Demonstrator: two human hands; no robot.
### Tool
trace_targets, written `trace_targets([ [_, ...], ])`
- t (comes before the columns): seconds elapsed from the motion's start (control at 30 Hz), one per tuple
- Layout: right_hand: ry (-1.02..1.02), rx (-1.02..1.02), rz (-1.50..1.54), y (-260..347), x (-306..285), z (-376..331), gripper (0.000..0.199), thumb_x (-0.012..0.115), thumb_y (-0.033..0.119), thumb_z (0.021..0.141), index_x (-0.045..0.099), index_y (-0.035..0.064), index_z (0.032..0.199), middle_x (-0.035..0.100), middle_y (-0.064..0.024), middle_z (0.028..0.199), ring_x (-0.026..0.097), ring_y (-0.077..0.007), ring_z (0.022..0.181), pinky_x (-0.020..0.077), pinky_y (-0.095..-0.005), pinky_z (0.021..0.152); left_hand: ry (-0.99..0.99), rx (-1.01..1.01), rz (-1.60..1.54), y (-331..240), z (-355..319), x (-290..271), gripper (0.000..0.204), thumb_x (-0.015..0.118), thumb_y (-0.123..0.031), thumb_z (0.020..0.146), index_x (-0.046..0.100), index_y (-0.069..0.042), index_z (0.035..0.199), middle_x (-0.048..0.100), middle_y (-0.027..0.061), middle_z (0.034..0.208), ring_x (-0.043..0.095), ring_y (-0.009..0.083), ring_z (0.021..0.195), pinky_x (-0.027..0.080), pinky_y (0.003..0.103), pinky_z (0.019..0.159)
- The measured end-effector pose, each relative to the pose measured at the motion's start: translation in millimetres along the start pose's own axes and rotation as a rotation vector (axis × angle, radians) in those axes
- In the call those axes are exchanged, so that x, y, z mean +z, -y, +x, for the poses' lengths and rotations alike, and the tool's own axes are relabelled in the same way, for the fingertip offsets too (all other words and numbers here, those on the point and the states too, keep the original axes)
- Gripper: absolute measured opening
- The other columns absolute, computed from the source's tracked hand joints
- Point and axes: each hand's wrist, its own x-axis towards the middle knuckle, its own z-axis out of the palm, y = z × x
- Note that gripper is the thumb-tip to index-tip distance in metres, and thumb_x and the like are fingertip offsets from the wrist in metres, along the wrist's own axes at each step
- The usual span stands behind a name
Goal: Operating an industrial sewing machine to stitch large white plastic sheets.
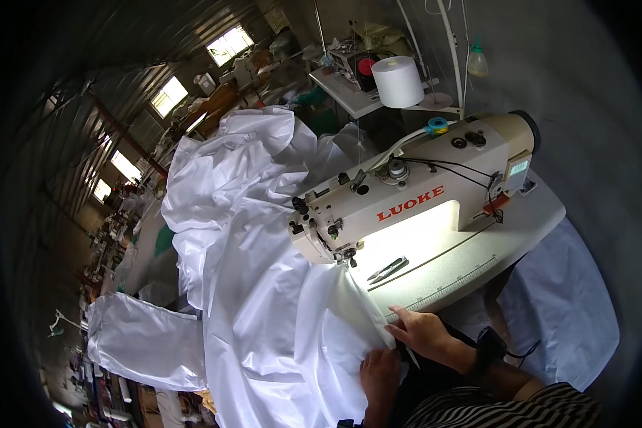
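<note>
A large sheet of shiny white fabric (264,314) runs under the needle end of a sewing machine (421,192) and hangs in folds over the left side. My left hand (380,372) is at the near right edge of the fabric, its fingers curled over the cloth. Just to its right, my right hand (422,334) rests by the front of the machine bed, index finger stretched out and thumb apart from it at the fabric's edge. Small thread snips (388,269) lie on the lit bed, beyond my right hand.
A ruler scale (449,282) runs along the bed's front edge. More white fabric (560,303) hangs at the right. A white thread cone (397,82) stands behind the machine, near another table (357,100). A white cloth piece (146,342) lies at the left.
</note>
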Motion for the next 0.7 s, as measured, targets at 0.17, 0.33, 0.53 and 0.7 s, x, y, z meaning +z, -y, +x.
trace_targets([
  [0.17,0.183,-0.001,-0.329,7,22,18,0.051,0.055,0.018,0.090,0.047,-0.0012,0.136,0.070,-0.0148,0.086,0.070,-0.0276,0.073,0.0555,-0.0363,0.058,-0.010,0.045,0.094,-4,2,0,0.009,0.064,-0.011,0.082,0.066,-0.007,0.091,0.060,0.0106,0.084,0.061,0.0326,0.080,0.050,0.045,0.071],
  [0.33,0.162,-0.143,-0.388,4,28,-5,0.050,0.054,0.009,0.087,0.049,-0.0012,0.136,0.068,-0.0099,0.080,0.068,-0.0243,0.065,0.0544,-0.0333,0.053,0.102,0.122,-0.008,5,-1,-7,0.018,0.067,-0.008,0.080,0.068,-0.008,0.098,0.063,0.0093,0.088,0.063,0.0313,0.085,0.051,0.042,0.073],
  [0.53,0.131,-0.151,-0.514,10,38,-9,0.046,0.054,0.006,0.086,0.053,-0.0028,0.131,0.066,-0.0067,0.073,0.068,-0.0217,0.061,0.0541,-0.0319,0.051,-0.264,-0.155,0.279,62,30,-53,0.055,0.073,-0.027,0.080,0.055,-0.007,0.128,0.057,0.0178,0.125,0.051,0.0390,0.119,0.040,0.051,0.098],
  [0.7,0.167,-0.091,-0.506,28,55,7,0.046,0.052,0.006,0.086,0.053,-0.0054,0.130,0.066,-0.0068,0.066,0.067,-0.0228,0.057,0.0523,-0.0329,0.049,-0.112,-0.174,0.442,143,71,-35,0.062,0.064,-0.046,0.088,0.049,-0.020,0.141,0.043,0.0142,0.148,0.034,0.0385,0.140,0.021,0.069,0.107],
])
